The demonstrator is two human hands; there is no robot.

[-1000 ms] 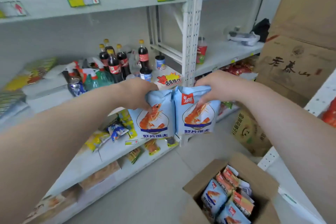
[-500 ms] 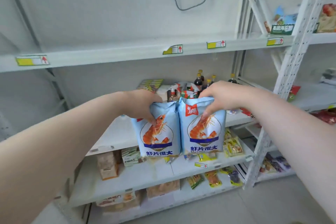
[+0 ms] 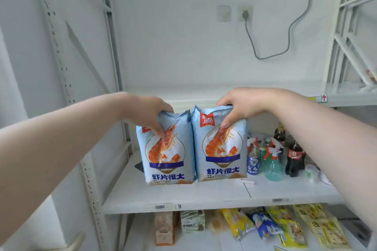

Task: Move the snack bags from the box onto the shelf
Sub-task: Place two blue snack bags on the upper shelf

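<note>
Two light-blue snack bags printed with an orange prawn hang upright side by side in front of the white shelf (image 3: 204, 193). My left hand (image 3: 151, 114) grips the top of the left snack bag (image 3: 169, 161). My right hand (image 3: 238, 106) pinches the top of the right snack bag (image 3: 222, 155), thumb on its front. Both bag bottoms are level with the shelf board; I cannot tell if they touch it. The box is out of view.
Cola bottles (image 3: 293, 155), a Pepsi can (image 3: 252, 165) and green spray bottles (image 3: 271, 161) stand on the same shelf to the right of the bags. Yellow and blue snack packs (image 3: 263, 224) and small cartons (image 3: 164, 228) lie on the shelf below. A shelf upright (image 3: 114, 47) rises at left.
Both hands lifted the two bags from above the box up and left to the shelf with the bottles. The view swung up; the box left the frame.
</note>
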